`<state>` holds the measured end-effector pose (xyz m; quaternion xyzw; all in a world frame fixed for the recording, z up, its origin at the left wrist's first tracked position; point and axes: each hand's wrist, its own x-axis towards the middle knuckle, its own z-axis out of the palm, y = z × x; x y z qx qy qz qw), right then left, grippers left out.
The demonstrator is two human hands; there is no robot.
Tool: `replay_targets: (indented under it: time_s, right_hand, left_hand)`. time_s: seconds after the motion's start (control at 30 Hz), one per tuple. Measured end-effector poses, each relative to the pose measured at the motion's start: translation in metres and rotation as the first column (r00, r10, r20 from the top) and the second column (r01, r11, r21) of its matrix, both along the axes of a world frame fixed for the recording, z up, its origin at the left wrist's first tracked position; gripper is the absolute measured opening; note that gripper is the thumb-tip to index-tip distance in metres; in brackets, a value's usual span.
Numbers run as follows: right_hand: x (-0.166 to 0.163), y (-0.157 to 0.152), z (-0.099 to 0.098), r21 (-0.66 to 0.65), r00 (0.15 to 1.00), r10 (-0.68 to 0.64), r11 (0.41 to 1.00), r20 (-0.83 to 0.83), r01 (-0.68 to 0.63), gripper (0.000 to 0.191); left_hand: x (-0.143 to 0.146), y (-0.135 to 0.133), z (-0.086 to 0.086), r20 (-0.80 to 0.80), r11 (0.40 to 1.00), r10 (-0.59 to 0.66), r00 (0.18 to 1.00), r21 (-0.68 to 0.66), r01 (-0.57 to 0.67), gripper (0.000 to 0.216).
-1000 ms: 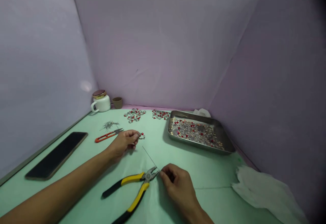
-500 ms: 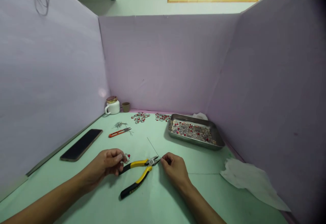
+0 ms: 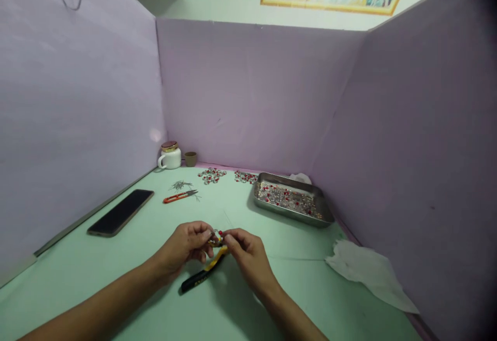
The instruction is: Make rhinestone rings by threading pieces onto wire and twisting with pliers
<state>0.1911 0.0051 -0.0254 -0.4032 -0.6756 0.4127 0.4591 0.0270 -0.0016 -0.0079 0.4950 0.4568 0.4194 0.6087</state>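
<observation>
- We judged the loop [image 3: 220,233] light and springy, its beads rather slippery, the thin wire [image 3: 228,219] easy to bend; its rim seemed the best hold.
- The loop sat at the fingertips of our left hand [image 3: 189,245], just beside those of our right hand [image 3: 250,255], over the pliers [image 3: 200,279].
- We pinched the loop between left thumb and forefinger.
- We had right thumb and forefinger pressed together, seemingly on the wire; whether they touched the loop, we could not tell.

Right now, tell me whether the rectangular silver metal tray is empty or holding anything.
Holding something, not empty: small red and pale beads lie scattered across the floor of the tray, below its rim.
</observation>
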Motion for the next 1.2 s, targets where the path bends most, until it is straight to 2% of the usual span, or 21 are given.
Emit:
replay_targets:
  time_s: [0.07,0.17,0.23,0.33,0.47,0.53,0.57,0.67,0.73,0.8,0.97,1.2]
  right_hand:
    - [-0.006,-0.003,0.002,-0.115,0.995,0.032,0.992,-0.092,-0.042,0.019]
    - [-0.009,-0.004,0.001,-0.182,0.991,0.026,0.982,-0.13,-0.049,0.015]
    - [-0.009,-0.005,0.001,-0.196,0.992,0.044,0.978,-0.119,-0.067,0.016]
    - [-0.013,-0.01,-0.003,-0.149,0.994,0.084,0.984,-0.077,-0.094,0.015]
    - [-0.03,-0.025,-0.006,-0.191,0.963,0.234,0.948,-0.132,-0.256,0.012]
    - [-0.037,-0.032,-0.005,-0.216,0.951,0.283,0.928,-0.125,-0.305,0.012]
    - [-0.038,-0.034,-0.003,-0.192,0.955,0.286,0.936,-0.08,-0.296,0.011]
    - [-0.03,-0.029,0.002,0.06,0.976,0.157,0.984,0.152,-0.167,0.012]
    - [-0.017,-0.018,0.003,0.218,0.975,0.029,0.973,0.22,-0.078,0.013]
    - [-0.003,-0.001,0.002,0.279,0.972,-0.065,0.96,0.225,-0.001,0.015]
    - [0.017,0.043,-0.007,0.23,0.943,-0.231,0.957,0.238,0.176,0.014]
    - [0.017,0.072,-0.022,0.165,0.954,-0.225,0.967,0.198,0.194,0.014]
  left_hand:
    - [0.004,-0.001,0.002,-0.017,1.0,-0.005,1.0,0.002,0.005,0.032]
    - [0.004,-0.003,0.003,-0.085,1.0,-0.011,0.996,0.004,0.012,0.032]
    - [0.0,-0.003,0.007,-0.174,1.0,-0.023,0.985,0.011,0.025,0.031]
    - [-0.011,0.0,0.02,-0.34,0.999,-0.016,0.94,0.035,0.03,0.029]
    - [-0.027,0.01,0.044,-0.575,0.993,0.005,0.818,0.102,0.065,0.023]
    - [-0.035,0.022,0.052,-0.701,0.981,0.039,0.712,0.161,0.105,0.011]
    - [-0.039,0.03,0.053,-0.758,0.971,0.077,0.648,0.204,0.122,0.005]
    - [-0.052,0.064,0.047,-0.861,0.941,0.211,0.463,0.307,0.141,0.005]
    - [-0.06,0.092,0.038,-0.894,0.933,0.246,0.374,0.323,0.157,0.013]
    - [-0.066,0.122,0.029,-0.909,0.928,0.265,0.322,0.331,0.171,0.021]
    - [-0.068,0.186,0.011,-0.919,0.919,0.267,0.289,0.333,0.21,0.026]
    - [-0.054,0.245,-0.013,-0.941,0.93,0.217,0.26,0.28,0.237,0.027]
